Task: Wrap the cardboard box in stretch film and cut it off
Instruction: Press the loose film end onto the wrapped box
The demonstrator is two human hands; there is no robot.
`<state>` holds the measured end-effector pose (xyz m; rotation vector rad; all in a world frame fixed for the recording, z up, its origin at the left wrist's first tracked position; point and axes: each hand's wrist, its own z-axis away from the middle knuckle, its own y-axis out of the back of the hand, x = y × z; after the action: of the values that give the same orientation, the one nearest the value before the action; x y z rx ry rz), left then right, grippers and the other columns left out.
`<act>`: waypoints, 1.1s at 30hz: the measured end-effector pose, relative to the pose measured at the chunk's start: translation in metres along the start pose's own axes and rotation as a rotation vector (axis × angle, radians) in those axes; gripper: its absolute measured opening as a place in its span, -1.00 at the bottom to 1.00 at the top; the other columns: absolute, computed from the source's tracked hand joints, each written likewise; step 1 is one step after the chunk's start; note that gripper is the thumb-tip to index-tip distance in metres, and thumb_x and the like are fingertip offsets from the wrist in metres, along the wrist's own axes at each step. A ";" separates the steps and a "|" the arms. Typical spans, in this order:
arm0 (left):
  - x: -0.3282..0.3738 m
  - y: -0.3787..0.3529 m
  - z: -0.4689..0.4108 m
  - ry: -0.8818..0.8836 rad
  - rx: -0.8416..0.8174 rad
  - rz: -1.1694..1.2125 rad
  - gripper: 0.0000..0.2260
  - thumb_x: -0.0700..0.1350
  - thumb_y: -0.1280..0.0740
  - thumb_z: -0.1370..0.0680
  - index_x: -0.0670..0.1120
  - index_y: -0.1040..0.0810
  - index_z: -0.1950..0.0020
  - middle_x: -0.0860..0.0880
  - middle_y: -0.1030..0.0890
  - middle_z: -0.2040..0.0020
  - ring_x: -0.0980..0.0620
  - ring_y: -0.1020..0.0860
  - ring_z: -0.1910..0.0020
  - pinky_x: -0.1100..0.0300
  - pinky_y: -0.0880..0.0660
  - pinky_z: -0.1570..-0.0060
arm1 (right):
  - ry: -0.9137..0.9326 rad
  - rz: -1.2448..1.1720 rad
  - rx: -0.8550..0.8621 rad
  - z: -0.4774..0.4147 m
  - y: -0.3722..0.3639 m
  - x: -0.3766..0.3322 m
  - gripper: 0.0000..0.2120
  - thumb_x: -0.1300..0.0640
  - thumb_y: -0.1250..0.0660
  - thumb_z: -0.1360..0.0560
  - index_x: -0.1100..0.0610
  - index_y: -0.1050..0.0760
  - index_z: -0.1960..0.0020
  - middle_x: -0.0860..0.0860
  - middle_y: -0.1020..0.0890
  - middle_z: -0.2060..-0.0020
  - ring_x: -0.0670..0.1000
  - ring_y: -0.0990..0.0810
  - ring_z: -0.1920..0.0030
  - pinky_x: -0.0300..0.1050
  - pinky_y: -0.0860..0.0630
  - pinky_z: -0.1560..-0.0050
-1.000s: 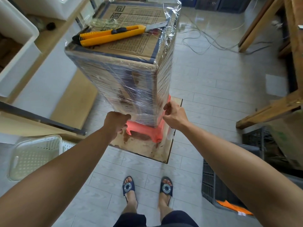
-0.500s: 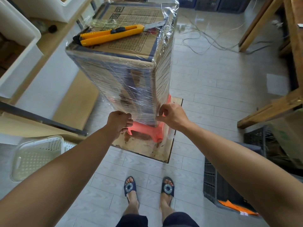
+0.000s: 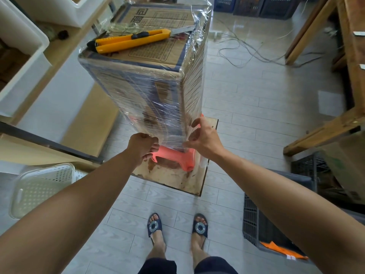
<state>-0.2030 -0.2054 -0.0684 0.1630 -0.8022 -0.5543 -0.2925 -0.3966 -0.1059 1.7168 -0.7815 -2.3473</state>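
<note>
Grey tiled floor carrying a pink plastic stool, on which stands your tall brown cardboard box wrapped in clear stretch film: your left hand is fisted on the film's bottom edge, your right hand pinches film at the lower corner.

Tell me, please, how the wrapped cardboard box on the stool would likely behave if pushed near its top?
The cardboard box stands tall on a small pink stool, so it would probably tip rather than slide. Its stretch film looks glossy, so perhaps slippery to grip. The utility knife lying loose on top would likely slide off.
</note>
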 end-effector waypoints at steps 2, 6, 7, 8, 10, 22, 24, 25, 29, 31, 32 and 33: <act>-0.002 0.000 0.000 0.004 -0.005 -0.002 -0.93 -0.25 -0.31 -0.51 -0.11 -0.54 0.06 -0.16 -0.57 0.18 -0.05 -0.49 0.19 0.15 -0.39 0.21 | -0.010 0.069 0.045 -0.001 -0.001 -0.002 -0.63 0.16 -0.61 -0.35 0.07 -0.51 -0.06 -0.07 -0.63 0.27 -0.19 -0.58 0.30 -0.50 -0.40 0.36; -0.002 0.001 0.002 -0.010 -0.008 -0.012 -0.93 -0.27 -0.30 -0.51 -0.13 -0.52 0.06 -0.17 -0.54 0.18 -0.06 -0.47 0.18 0.15 -0.35 0.23 | 0.024 0.266 0.054 0.006 0.000 0.002 -0.95 0.19 -0.46 -0.44 0.06 -0.65 0.16 -0.07 -0.64 0.30 -0.12 -0.56 0.30 -0.30 -0.50 0.25; -0.002 0.002 0.002 -0.014 -0.011 -0.009 -0.93 -0.28 -0.29 -0.51 -0.13 -0.51 0.06 -0.18 -0.53 0.18 -0.06 -0.46 0.18 0.15 -0.33 0.24 | 0.033 0.319 0.035 0.010 0.001 0.005 -0.88 0.20 -0.43 -0.45 0.02 -0.60 0.24 -0.10 -0.61 0.35 -0.11 -0.54 0.33 -0.24 -0.46 0.30; -0.001 0.002 0.001 -0.017 -0.012 -0.004 -0.93 -0.28 -0.29 -0.51 -0.13 -0.51 0.06 -0.18 -0.52 0.18 -0.06 -0.46 0.17 0.14 -0.32 0.25 | 0.043 0.374 0.013 0.013 0.002 0.007 -0.79 0.21 -0.39 -0.45 -0.01 -0.51 0.31 -0.13 -0.55 0.39 -0.09 -0.51 0.35 -0.21 -0.41 0.35; 0.000 0.001 0.001 -0.018 -0.006 0.020 -0.93 -0.29 -0.27 -0.52 -0.14 -0.50 0.07 -0.19 -0.53 0.17 -0.06 -0.47 0.17 0.15 -0.31 0.26 | 0.081 0.481 -0.034 0.019 0.004 0.010 -0.68 0.24 -0.35 -0.47 -0.02 -0.34 0.37 -0.14 -0.46 0.42 -0.02 -0.48 0.34 -0.16 -0.36 0.40; 0.005 -0.003 -0.003 -0.021 -0.014 0.157 -0.89 -0.30 -0.28 -0.52 -0.14 -0.49 0.00 -0.16 -0.57 0.16 -0.02 -0.52 0.28 0.16 -0.39 0.25 | 0.131 0.615 -0.115 0.022 0.013 0.011 -0.82 0.07 -0.38 -0.50 0.04 -0.38 0.17 -0.04 -0.53 0.18 0.06 -0.51 0.19 -0.18 -0.29 0.39; 0.004 -0.003 -0.004 -0.009 -0.021 0.158 -0.90 -0.30 -0.29 -0.52 -0.14 -0.50 0.00 -0.15 -0.58 0.18 -0.01 -0.53 0.28 0.14 -0.42 0.19 | 0.140 0.562 -0.117 0.017 0.011 0.009 -0.72 -0.01 -0.47 -0.45 0.07 -0.42 0.00 -0.04 -0.59 0.12 0.05 -0.55 0.16 -0.11 -0.45 0.31; 0.004 -0.004 -0.005 -0.008 -0.020 0.150 -0.91 -0.29 -0.29 -0.52 -0.15 -0.51 0.02 -0.14 -0.59 0.20 -0.01 -0.54 0.29 0.13 -0.43 0.16 | 0.122 0.517 -0.106 0.016 0.009 0.008 -0.62 -0.05 -0.51 -0.42 0.08 -0.42 -0.08 -0.04 -0.60 0.09 0.04 -0.55 0.14 -0.07 -0.49 0.25; 0.003 -0.004 -0.007 -0.010 -0.025 0.112 -0.96 -0.28 -0.32 -0.52 -0.16 -0.53 0.10 -0.14 -0.63 0.20 0.00 -0.58 0.28 0.11 -0.46 0.12 | 0.031 0.370 0.030 0.008 -0.001 0.002 -0.52 -0.05 -0.57 -0.37 0.09 -0.42 -0.13 0.01 -0.63 0.11 0.05 -0.59 0.15 -0.01 -0.57 0.15; 0.003 -0.004 -0.009 -0.005 -0.042 0.092 -0.97 -0.28 -0.32 -0.53 -0.19 -0.55 0.06 -0.15 -0.65 0.17 -0.02 -0.60 0.22 0.10 -0.48 0.08 | 0.021 0.362 0.056 0.005 -0.004 0.003 -0.64 0.00 -0.55 -0.41 0.12 -0.53 -0.10 0.03 -0.66 0.12 0.01 -0.58 0.17 -0.09 -0.54 0.14; 0.003 -0.004 -0.010 0.000 -0.054 0.083 -0.96 -0.27 -0.31 -0.54 -0.20 -0.56 0.05 -0.16 -0.65 0.15 -0.04 -0.61 0.18 0.09 -0.48 0.05 | 0.026 0.364 0.056 0.004 -0.004 0.002 -0.73 0.05 -0.52 -0.45 0.14 -0.59 -0.06 0.04 -0.68 0.13 -0.02 -0.56 0.19 -0.14 -0.51 0.14; 0.003 -0.004 -0.011 0.005 -0.065 0.077 -0.95 -0.27 -0.31 -0.55 -0.21 -0.57 0.05 -0.17 -0.66 0.14 -0.06 -0.62 0.15 0.08 -0.48 0.03 | 0.041 0.375 0.047 0.004 -0.004 0.003 -0.83 0.10 -0.49 -0.48 0.17 -0.64 -0.02 0.04 -0.70 0.13 -0.04 -0.55 0.21 -0.18 -0.51 0.14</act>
<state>-0.1956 -0.2114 -0.0754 0.0732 -0.7818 -0.5070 -0.2962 -0.3932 -0.1092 1.4749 -1.0535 -2.0508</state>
